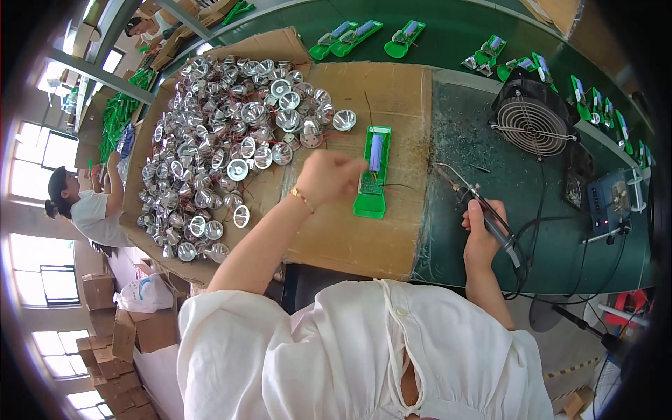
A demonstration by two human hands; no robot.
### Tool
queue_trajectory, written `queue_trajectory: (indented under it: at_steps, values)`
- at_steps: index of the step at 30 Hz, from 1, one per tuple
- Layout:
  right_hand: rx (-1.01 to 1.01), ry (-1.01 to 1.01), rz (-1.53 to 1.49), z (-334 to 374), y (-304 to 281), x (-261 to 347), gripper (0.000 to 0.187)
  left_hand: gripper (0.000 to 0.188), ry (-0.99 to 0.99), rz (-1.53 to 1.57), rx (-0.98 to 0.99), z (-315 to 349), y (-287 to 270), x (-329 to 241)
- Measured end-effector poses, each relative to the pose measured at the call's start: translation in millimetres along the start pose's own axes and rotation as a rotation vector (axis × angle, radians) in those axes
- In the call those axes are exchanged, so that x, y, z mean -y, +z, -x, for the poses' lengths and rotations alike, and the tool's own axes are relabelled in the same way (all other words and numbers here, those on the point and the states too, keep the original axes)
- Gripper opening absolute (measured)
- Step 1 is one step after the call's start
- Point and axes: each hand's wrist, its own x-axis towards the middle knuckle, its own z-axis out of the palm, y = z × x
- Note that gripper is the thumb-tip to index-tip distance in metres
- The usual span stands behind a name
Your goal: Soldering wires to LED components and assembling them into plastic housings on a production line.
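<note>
Fingers: my left hand [327, 176] pinches the green torch half [372, 172], frame centre.
Right hand [481, 234]: grips soldering iron [470, 196] (steady the tip).

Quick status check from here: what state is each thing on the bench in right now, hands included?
Left hand: closed, resting on the green housing.
Green housing: lying open-side up on the cardboard, battery and circuit board exposed.
Right hand: gripping the soldering iron.
Soldering iron: tip raised off the housing, pointing toward it.
Silver reflectors: heaped loose, wires attached.
Fan: upright; spinning or not, cannot tell.
</note>
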Motion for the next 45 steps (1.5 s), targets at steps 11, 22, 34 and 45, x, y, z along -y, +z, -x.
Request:
queue_trajectory:
  at_steps: [11,22,34,45]
  values:
    - [0.010,-0.026,0.020,0,-2,-2,0.016,0.028,0.111,1.128,-0.661,-74,14,50]
    - [0.002,-0.096,0.058,8,0,5,0.015,0.020,0.272,0.592,-0.439,23,16,23]
    - [0.353,-0.259,0.236,46,27,13,0.016,0.013,0.399,0.194,-0.456,34,57,50]
    - [0.294,-0.244,0.204,43,40,9,0.015,0.015,0.363,0.259,-0.535,27,63,42]
